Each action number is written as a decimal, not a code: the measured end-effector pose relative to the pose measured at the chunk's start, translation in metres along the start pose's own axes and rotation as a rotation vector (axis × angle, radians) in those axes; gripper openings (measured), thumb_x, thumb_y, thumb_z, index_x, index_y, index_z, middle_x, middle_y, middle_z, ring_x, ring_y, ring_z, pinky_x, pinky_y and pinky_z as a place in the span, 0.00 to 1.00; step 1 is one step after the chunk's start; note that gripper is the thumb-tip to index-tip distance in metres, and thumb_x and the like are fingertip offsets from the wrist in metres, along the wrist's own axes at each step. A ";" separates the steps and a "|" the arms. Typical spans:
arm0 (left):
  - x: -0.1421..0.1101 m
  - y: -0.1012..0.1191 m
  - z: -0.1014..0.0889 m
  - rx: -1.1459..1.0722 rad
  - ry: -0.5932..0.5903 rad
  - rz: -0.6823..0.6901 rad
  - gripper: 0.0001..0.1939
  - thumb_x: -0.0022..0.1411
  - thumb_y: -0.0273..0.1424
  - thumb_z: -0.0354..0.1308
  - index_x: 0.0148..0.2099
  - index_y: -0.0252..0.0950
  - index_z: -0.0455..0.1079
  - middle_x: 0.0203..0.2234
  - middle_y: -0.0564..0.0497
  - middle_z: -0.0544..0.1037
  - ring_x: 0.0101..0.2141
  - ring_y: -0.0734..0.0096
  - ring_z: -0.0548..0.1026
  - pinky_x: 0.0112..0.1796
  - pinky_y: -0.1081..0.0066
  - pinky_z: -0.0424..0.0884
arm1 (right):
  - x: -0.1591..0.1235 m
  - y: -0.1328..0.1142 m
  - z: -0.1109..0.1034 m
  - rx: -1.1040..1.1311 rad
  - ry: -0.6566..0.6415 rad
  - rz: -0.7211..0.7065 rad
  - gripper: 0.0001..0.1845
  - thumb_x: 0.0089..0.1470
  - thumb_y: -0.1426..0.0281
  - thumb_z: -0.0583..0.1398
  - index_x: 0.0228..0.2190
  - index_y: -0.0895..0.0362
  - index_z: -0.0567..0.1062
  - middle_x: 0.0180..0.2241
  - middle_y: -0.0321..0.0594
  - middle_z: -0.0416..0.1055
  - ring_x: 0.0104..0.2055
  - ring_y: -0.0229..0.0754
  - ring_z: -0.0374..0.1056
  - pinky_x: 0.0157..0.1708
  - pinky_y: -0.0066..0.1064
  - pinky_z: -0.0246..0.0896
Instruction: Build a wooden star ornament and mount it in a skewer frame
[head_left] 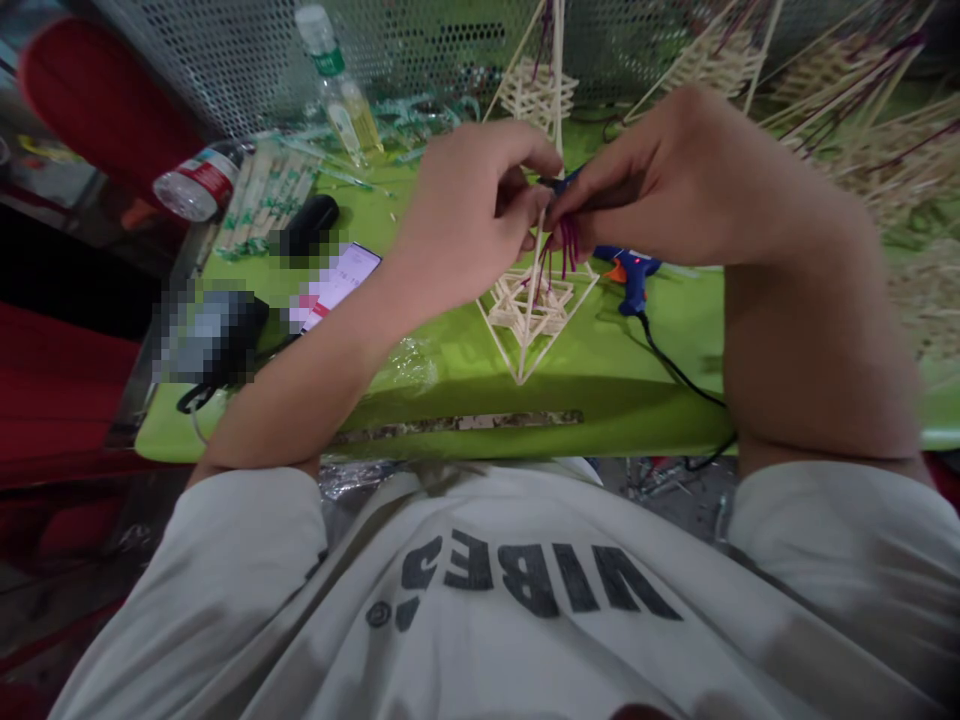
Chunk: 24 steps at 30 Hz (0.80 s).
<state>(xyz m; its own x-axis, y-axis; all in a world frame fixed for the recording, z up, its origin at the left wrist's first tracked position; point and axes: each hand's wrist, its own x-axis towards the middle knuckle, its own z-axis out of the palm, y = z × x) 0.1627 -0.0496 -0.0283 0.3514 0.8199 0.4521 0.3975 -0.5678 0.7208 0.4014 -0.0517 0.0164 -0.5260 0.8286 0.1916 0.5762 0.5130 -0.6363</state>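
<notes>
A pyramid-shaped frame of thin wooden sticks [520,372] stands on the green table, with a stacked star of shorter sticks [534,305] inside its base. Purple string [571,240] runs down from my fingers toward that star. My left hand [480,195] is closed, its thumb and fingers pinching at the frame's top. Right against it, my right hand [675,185] is closed with the purple string hanging in loops below its fingertips. The exact pinch points are partly hidden by my fingers. Just right of the frame lies a blue hot glue gun [636,280] with an orange trigger.
Further stick frames [536,92] stand at the back and right. To the left are a clear bottle [341,90], a lying bottle with a red label [199,185], wrapped chopsticks [266,190] and a phone [341,285]. The glue gun's black cord [679,372] runs over the front edge.
</notes>
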 end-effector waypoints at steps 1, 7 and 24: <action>0.000 0.001 -0.002 -0.027 0.004 -0.012 0.16 0.74 0.17 0.62 0.49 0.43 0.84 0.31 0.51 0.87 0.30 0.58 0.88 0.36 0.59 0.80 | 0.000 0.002 -0.001 -0.006 -0.016 0.001 0.17 0.58 0.81 0.72 0.35 0.44 0.95 0.22 0.31 0.77 0.26 0.37 0.63 0.23 0.35 0.48; 0.022 -0.042 -0.026 0.105 0.031 0.076 0.09 0.67 0.23 0.68 0.39 0.45 0.83 0.29 0.48 0.84 0.31 0.58 0.79 0.39 0.56 0.72 | -0.005 0.014 -0.002 0.031 0.007 -0.041 0.15 0.57 0.77 0.73 0.38 0.44 0.95 0.19 0.30 0.76 0.23 0.36 0.64 0.25 0.34 0.55; 0.029 -0.040 -0.039 0.129 -0.494 0.058 0.14 0.70 0.37 0.70 0.51 0.39 0.93 0.44 0.46 0.94 0.44 0.60 0.87 0.51 0.61 0.81 | -0.010 0.011 0.005 0.066 0.168 -0.095 0.12 0.62 0.79 0.74 0.39 0.49 0.95 0.31 0.34 0.88 0.35 0.43 0.87 0.35 0.34 0.79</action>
<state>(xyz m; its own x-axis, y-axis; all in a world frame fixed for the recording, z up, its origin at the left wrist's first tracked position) 0.1237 -0.0001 -0.0237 0.7224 0.6717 0.1645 0.4560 -0.6415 0.6169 0.4100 -0.0554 0.0039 -0.4614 0.8056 0.3717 0.4834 0.5796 -0.6561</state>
